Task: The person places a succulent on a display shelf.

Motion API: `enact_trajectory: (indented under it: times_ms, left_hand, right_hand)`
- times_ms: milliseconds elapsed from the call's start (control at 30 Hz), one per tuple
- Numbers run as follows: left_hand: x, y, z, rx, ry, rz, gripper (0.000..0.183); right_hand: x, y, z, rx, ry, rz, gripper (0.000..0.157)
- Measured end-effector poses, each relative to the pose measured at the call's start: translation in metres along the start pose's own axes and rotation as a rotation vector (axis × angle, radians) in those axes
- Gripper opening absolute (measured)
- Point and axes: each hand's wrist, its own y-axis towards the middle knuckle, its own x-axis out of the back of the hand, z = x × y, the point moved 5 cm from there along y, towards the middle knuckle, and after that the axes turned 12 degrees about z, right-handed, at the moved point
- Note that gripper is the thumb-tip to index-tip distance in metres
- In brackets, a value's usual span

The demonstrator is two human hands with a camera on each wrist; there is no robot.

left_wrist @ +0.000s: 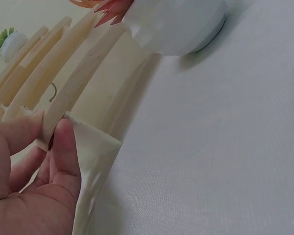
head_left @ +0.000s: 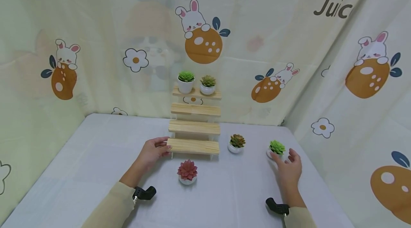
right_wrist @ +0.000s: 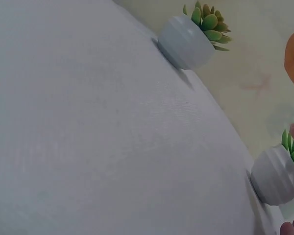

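My left hand [head_left: 153,153] pinches the left end of the lowest board of a tiered wooden display stand [head_left: 193,146]. In the left wrist view, the thumb and fingertips [left_wrist: 65,147] grip that board's edge. My right hand [head_left: 289,169] is at a bright green succulent [head_left: 277,147] in a white pot [right_wrist: 277,175], thumb and fingers spread apart on either side of it. Whether they touch the pot is unclear. A red succulent [head_left: 187,170] in a white pot stands in front of the stand. A brownish-green succulent [head_left: 237,141] stands between the stand and my right hand.
Two potted succulents, one bright green [head_left: 186,76] and one olive green [head_left: 208,81], stand on the top board. The white-covered table [head_left: 231,192] backs onto a printed curtain [head_left: 154,89] with rabbits and oranges. Another curtain side hangs at the right.
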Motion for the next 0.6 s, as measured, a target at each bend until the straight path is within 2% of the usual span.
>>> enact_trajectory:
  times_ms: [300, 600]
  left_hand:
    - [-0.001, -0.001, -0.003, -0.008, 0.006, -0.008, 0.046]
    - [-0.001, -0.002, -0.004, -0.02, 0.008, -0.008, 0.046]
  right_hand:
    - [-0.007, 0.012, 0.001, -0.021, -0.02, 0.044, 0.096]
    - [-0.012, 0.019, -0.003, -0.037, -0.102, 0.079, 0.099]
